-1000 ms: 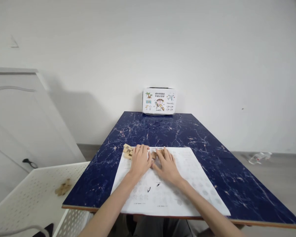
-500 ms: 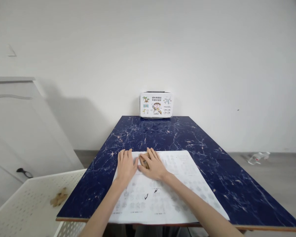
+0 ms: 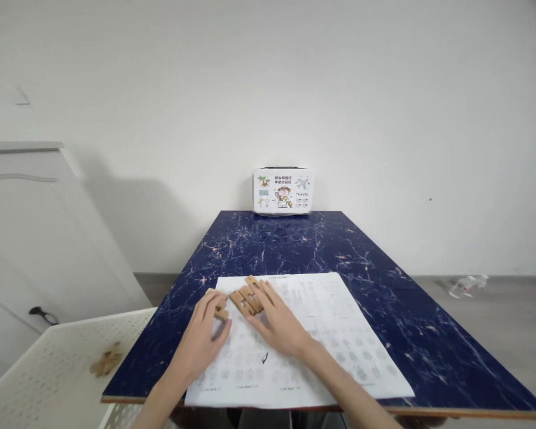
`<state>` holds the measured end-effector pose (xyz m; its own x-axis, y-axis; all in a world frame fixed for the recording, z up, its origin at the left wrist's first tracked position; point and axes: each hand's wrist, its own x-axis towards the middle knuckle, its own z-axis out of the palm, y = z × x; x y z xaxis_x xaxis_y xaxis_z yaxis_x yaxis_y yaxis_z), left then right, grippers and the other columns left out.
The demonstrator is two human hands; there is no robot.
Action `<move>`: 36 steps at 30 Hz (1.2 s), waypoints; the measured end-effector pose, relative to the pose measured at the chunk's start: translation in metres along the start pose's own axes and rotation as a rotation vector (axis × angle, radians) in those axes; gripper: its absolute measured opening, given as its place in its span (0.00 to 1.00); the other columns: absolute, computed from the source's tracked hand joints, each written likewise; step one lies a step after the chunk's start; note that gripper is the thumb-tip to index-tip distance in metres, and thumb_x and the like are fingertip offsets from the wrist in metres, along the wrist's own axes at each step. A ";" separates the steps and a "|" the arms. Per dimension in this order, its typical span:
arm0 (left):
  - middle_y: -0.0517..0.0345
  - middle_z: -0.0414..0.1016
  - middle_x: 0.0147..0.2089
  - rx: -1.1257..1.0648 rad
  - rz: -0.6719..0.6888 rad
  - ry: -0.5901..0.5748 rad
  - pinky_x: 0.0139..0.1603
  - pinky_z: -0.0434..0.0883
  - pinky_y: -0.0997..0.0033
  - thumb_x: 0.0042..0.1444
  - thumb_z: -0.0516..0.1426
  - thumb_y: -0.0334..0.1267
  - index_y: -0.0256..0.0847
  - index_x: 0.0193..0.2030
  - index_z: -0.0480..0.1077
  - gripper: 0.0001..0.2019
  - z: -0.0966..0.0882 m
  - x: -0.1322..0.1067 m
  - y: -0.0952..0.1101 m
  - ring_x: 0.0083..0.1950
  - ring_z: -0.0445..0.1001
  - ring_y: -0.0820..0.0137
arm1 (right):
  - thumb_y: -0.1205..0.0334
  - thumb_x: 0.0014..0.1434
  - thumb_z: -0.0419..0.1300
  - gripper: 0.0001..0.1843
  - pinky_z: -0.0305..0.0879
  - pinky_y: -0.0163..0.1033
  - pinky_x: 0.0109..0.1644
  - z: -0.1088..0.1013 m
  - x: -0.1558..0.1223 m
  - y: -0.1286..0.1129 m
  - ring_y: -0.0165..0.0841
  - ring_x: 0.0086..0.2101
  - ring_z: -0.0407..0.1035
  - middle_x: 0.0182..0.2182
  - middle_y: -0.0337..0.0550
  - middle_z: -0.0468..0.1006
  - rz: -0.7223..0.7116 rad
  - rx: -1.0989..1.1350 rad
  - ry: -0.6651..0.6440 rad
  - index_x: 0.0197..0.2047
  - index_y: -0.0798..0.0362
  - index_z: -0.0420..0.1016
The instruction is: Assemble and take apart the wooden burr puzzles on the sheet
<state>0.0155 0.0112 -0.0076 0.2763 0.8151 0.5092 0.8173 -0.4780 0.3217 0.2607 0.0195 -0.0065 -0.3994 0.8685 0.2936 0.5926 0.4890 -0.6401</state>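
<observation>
Several flat, notched wooden puzzle pieces [image 3: 242, 302] lie side by side on a large printed sheet [image 3: 295, 369]. My right hand [image 3: 277, 319] rests over their right end, fingers stretched out and thumb apart, covering part of them. To the left, my left hand [image 3: 199, 339] curls its fingers over smaller wooden pieces [image 3: 222, 313] near the sheet's upper left corner. Its thumb is on the near side of these pieces, and the fingers hide some of them. A small dark, pointed mark or object [image 3: 264, 358] shows on the paper between my forearms.
A dark blue marbled table [image 3: 286, 244] carries the sheet. At its far edge a white printed case [image 3: 283, 190] stands against the wall. On the left is a white perforated surface [image 3: 62, 351] with a brownish patch. A clear plastic item [image 3: 467, 286] lies on the floor at right.
My hands have moved apart, the left one toward me and leftward. Wooden pieces mostly hidden under them now show on the sheet. Of two small dark marks, only one still shows.
</observation>
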 end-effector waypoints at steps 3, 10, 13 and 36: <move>0.45 0.63 0.70 -0.029 -0.093 0.054 0.73 0.62 0.45 0.63 0.57 0.44 0.45 0.66 0.62 0.25 -0.005 -0.016 0.000 0.72 0.63 0.51 | 0.48 0.70 0.54 0.34 0.53 0.58 0.74 -0.011 -0.049 0.003 0.45 0.74 0.43 0.76 0.45 0.49 0.160 0.084 0.105 0.75 0.45 0.55; 0.45 0.69 0.67 -0.175 -0.419 0.155 0.72 0.63 0.41 0.59 0.57 0.57 0.44 0.62 0.66 0.29 -0.009 -0.020 -0.010 0.69 0.68 0.49 | 0.52 0.69 0.55 0.20 0.58 0.59 0.72 -0.029 -0.109 0.025 0.48 0.67 0.62 0.67 0.49 0.70 0.286 0.193 0.336 0.60 0.47 0.75; 0.46 0.70 0.68 -0.301 -0.524 0.150 0.72 0.63 0.42 0.58 0.58 0.59 0.44 0.63 0.67 0.31 -0.010 -0.019 -0.015 0.71 0.67 0.49 | 0.52 0.70 0.54 0.17 0.60 0.57 0.70 -0.032 -0.109 0.025 0.47 0.66 0.63 0.61 0.48 0.76 0.263 0.262 0.295 0.55 0.46 0.78; 0.53 0.82 0.37 -0.392 -0.667 0.229 0.40 0.76 0.69 0.51 0.61 0.64 0.41 0.38 0.75 0.26 -0.031 -0.012 -0.001 0.40 0.80 0.60 | 0.49 0.72 0.53 0.18 0.69 0.48 0.61 -0.037 -0.109 0.021 0.45 0.54 0.76 0.52 0.49 0.83 0.299 0.349 0.246 0.50 0.47 0.81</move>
<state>-0.0043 -0.0084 0.0111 -0.3529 0.9020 0.2486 0.5251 -0.0289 0.8506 0.3431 -0.0621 -0.0257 -0.0477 0.9801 0.1928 0.3704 0.1966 -0.9078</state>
